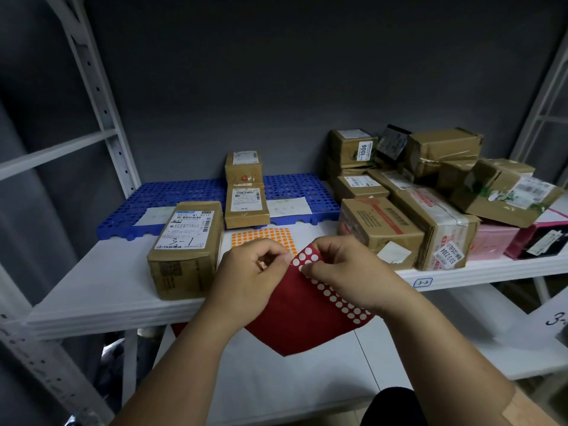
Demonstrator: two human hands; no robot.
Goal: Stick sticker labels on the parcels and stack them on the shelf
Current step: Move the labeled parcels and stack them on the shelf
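The red sticker sheet (295,305) is pinched at its top edge by the curled fingers of the left hand (252,265) and the right hand (341,262).

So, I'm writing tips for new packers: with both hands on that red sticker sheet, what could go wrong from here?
1. The left hand and right hand pinch the red sticker sheet at its top edge only; the rest hangs past the shelf edge, so it may crease or tear.
2. The orange sticker sheet lies right behind the hands and could get swept aside.
3. The heap of parcels on the right looks loosely stacked; a bump may topple some.
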